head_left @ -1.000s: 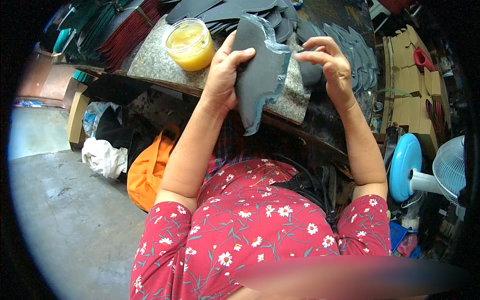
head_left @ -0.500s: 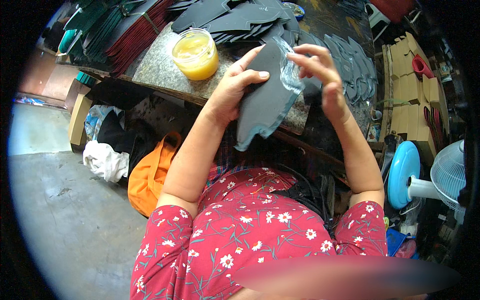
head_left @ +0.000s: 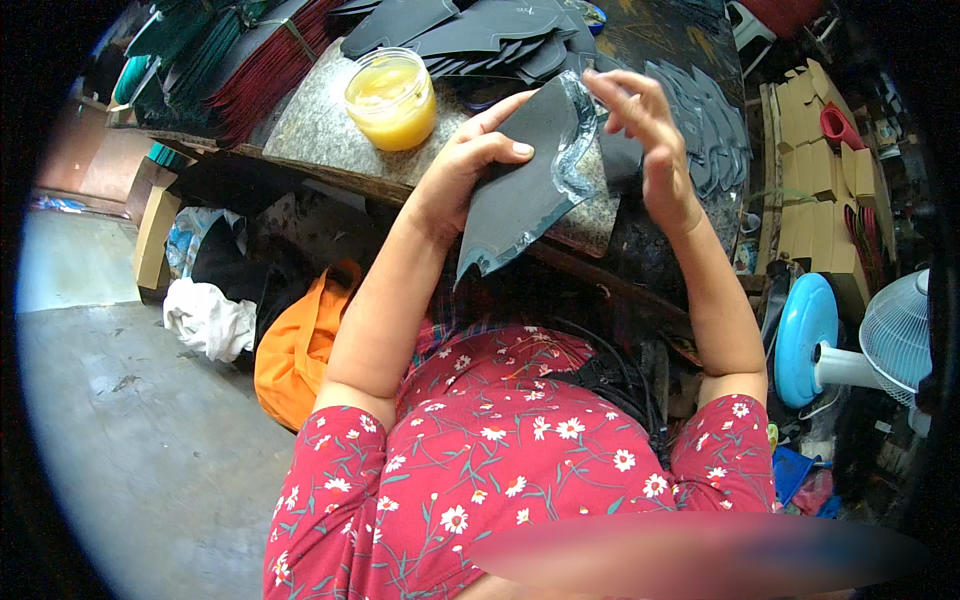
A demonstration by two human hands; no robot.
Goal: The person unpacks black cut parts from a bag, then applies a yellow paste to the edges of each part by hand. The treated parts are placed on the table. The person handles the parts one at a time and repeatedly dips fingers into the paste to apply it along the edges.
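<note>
My left hand [head_left: 470, 165] grips a dark grey, flat cut piece [head_left: 530, 170] by its left side, thumb on the face and fingers behind. A wet, whitish smear runs along the piece's right edge. My right hand [head_left: 645, 135] is beside the upper right edge, fingers partly bent and apart, fingertips at or close to the smeared border; contact is hard to tell. Left of the piece stands a clear round tub [head_left: 390, 100] of yellow paste, with no lid on it.
Stacked dark cut pieces [head_left: 480, 35] lie at the back of the stone-topped table [head_left: 300, 130]; more overlapping pieces [head_left: 705, 125] spread to the right. Red and green bundles [head_left: 265, 80] sit back left. An orange bag [head_left: 305, 350] hangs below, and a fan [head_left: 895, 335] stands right.
The grey piece has turned, its lower tip shifting left and up. My right hand has moved slightly up along the edge, its fingers straighter.
</note>
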